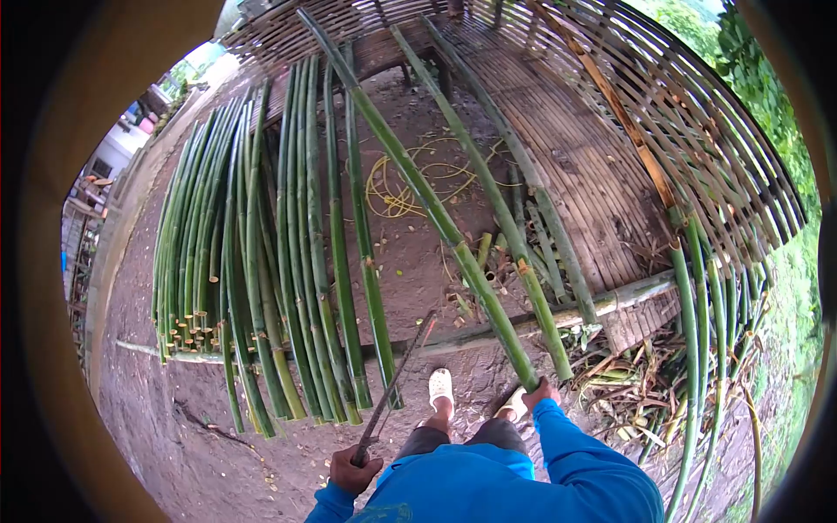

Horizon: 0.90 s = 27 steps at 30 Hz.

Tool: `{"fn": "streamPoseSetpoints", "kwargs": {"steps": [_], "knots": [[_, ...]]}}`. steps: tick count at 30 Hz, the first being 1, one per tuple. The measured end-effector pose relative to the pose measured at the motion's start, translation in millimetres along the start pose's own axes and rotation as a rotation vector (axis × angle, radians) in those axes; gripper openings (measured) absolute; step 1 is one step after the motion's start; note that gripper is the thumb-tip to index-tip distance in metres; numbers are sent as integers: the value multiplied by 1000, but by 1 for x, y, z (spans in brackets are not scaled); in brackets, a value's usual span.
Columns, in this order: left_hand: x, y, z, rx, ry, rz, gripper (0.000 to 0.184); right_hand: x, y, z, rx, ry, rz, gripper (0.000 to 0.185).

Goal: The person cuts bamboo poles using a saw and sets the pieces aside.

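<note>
My left hand is closed around the handle of a machete, whose long dark blade points up and forward. My right hand grips the near end of a long green bamboo pole. That pole slants away to the far left, crossing over a log laid on the ground. Just right of it lies another bamboo pole, its near end close to my right hand. Several more green poles lie side by side to the left of the machete.
Cut bamboo poles are stacked at the far left. A yellow cord lies coiled on the dirt. At the right stand a slatted bamboo platform and a lattice fence. Bamboo scraps litter the ground near my right foot.
</note>
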State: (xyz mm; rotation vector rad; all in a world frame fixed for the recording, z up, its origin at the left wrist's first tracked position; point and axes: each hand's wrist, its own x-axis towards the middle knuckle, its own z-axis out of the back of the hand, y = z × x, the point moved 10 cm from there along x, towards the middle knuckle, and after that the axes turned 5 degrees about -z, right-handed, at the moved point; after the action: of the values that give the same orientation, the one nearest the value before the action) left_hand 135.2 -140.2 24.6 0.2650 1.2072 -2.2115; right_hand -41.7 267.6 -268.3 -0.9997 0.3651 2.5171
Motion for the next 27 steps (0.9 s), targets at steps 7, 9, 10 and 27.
{"fn": "streamPoseSetpoints", "kwargs": {"steps": [7, 9, 10, 27], "knots": [[-10, -1, 1, -91, -25, -29, 36, 5, 31, 10, -90, 48, 137, 60], [-16, -1, 5, -100, -41, -41, 36, -26, 93, 20, -23, 51, 359, 50], [-19, -3, 10, -129, -63, -45, 36, -43, 125, 10, 30, 186, 431, 46], [-52, 16, 37, -307, -339, -9, 33, 1, 69, 124, 1, -352, 46, 107]]}}
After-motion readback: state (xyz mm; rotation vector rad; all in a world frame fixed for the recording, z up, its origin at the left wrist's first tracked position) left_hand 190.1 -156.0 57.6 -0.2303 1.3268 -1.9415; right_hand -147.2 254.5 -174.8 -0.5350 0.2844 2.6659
